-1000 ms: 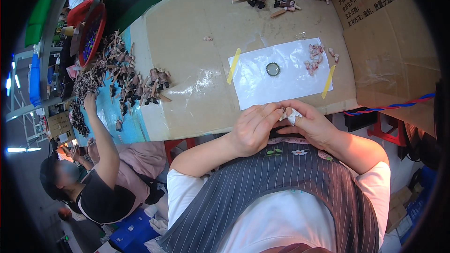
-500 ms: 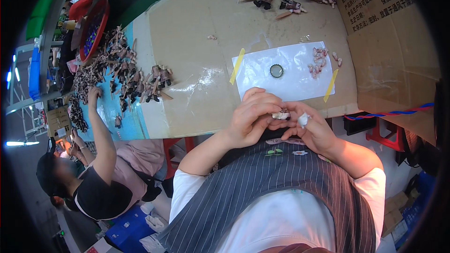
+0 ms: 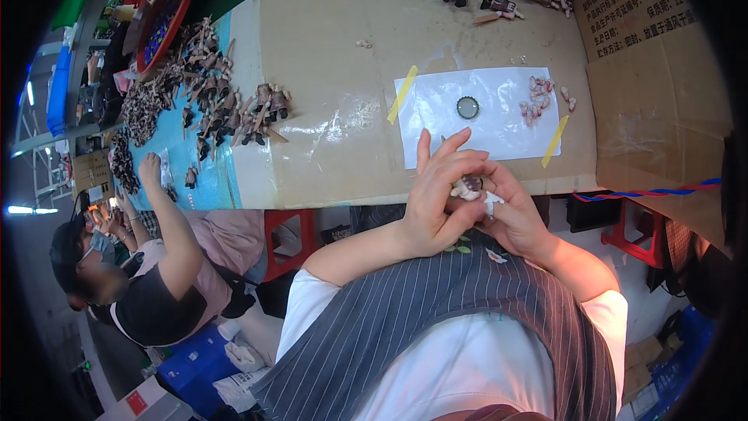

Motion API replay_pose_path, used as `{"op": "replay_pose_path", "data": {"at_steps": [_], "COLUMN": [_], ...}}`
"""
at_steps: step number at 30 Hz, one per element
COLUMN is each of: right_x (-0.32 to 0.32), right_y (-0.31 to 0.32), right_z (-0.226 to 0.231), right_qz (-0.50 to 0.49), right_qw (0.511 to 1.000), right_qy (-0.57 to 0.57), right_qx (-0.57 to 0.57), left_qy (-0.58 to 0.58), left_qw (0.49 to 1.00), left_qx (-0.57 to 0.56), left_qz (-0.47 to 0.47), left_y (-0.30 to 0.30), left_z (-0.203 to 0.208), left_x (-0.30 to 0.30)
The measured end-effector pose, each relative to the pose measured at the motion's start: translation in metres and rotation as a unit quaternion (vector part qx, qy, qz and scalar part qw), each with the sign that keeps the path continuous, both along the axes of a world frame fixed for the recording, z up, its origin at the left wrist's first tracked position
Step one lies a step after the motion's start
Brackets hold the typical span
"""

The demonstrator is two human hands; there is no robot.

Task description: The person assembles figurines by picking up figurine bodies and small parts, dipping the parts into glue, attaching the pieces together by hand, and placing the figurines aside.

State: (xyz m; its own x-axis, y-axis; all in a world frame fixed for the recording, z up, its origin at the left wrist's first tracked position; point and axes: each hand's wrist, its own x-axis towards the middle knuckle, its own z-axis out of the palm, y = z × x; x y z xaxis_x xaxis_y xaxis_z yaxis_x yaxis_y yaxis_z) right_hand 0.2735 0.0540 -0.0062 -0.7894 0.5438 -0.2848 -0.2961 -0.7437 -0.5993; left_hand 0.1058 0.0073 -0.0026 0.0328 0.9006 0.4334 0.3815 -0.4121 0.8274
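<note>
Above my lap, at the table's near edge, both hands meet around a small brown-and-cream figurine (image 3: 467,185). My left hand (image 3: 431,201) pinches it between thumb and fingers, with other fingers raised. My right hand (image 3: 520,214) closes on its other side; a white scrap or wrap (image 3: 492,203) shows at the right thumb. Part of the figurine is hidden by fingers. Just beyond lies a white paper sheet (image 3: 432,109), held by yellow tape (image 3: 403,93). On it sit a bottle cap (image 3: 467,107), underside up, and several tiny pinkish pieces (image 3: 536,101) at the right.
Brown figurines with sticks lie heaped at the far edge (image 3: 499,4) and on the left (image 3: 222,113). A red basin (image 3: 185,19) stands far left. A cardboard box (image 3: 654,101) walls the right side, near a red-blue cable (image 3: 647,192). A co-worker (image 3: 148,273) reaches over the table's left.
My hands have drawn closer together, and the figurine has turned, showing more of its brown part. The left fingers have lifted. At left, the co-worker's arm has shifted slightly nearer.
</note>
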Motion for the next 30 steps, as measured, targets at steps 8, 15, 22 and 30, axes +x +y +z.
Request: {"op": "replay_pose_path", "data": {"at_steps": [8,15,22,30], "right_x": [0.013,0.013,0.013,0.013], "right_y": [-0.009,-0.011,-0.009,-0.010], "right_z": [-0.012,-0.007,0.001,0.003], "right_qz": [0.042,0.005,0.000,0.000], "right_qw": [0.982,0.976,0.953,0.946], "right_qy": [-0.060,-0.047,-0.075,-0.077], "right_qx": [0.177,0.212,0.293,0.316], "left_qy": [0.073,0.092,0.059,0.047], "left_qw": [0.993,0.989,0.989,0.986], "left_qx": [0.084,0.109,0.114,0.131], "left_qz": [-0.041,-0.048,-0.080,-0.090], "left_y": [-0.001,-0.004,-0.004,-0.004], "left_z": [0.003,0.003,0.001,0.000], "left_x": [0.004,0.003,-0.001,-0.002]}}
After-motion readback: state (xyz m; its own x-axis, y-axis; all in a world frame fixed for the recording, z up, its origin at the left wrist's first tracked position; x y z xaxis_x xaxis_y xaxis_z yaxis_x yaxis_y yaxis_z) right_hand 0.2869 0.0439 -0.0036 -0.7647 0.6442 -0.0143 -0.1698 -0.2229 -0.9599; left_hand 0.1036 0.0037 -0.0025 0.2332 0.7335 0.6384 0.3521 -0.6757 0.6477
